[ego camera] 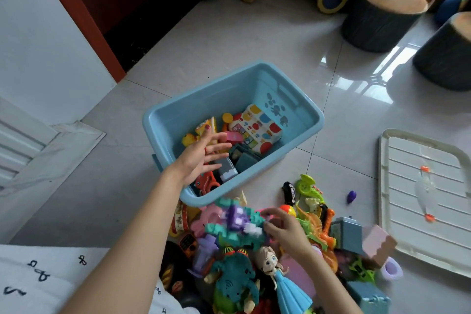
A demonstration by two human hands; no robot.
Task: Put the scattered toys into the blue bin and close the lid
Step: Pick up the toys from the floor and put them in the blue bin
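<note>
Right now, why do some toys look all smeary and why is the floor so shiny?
In the head view, the purple and teal block toy under the right hand is smeared by motion blur; the glossy white tile floor mirrors window light as glare; the wide lens bends straight edges near the frame's borders; the light blue plastic bin looks sharp.

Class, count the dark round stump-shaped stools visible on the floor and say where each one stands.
2. One stool stands beyond the blue bin, at upper right; the other stool is partly cut off by the right edge. More may lie out of view.
</note>
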